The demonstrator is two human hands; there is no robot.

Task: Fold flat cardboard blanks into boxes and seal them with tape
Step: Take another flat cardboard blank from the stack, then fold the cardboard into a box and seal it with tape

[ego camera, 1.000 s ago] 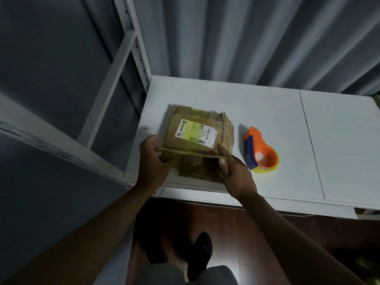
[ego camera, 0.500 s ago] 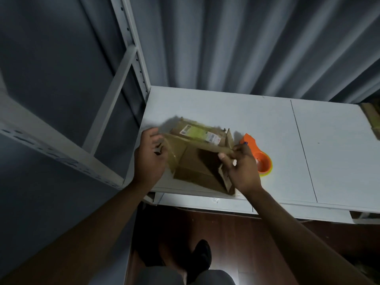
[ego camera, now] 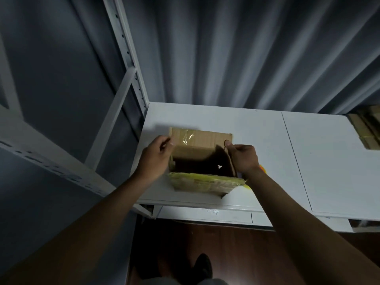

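Cardboard box (ego camera: 202,161) stands open-topped near the front edge of the white table (ego camera: 257,128), gripped on both sides. Left hand (ego camera: 155,156) curls around its left wall, thumb by the far flap; right hand (ego camera: 242,158) pinches the right wall. Yellowish tape (ego camera: 205,178) covers the near flap. An orange tape dispenser (ego camera: 262,169) peeks out behind the right wrist.
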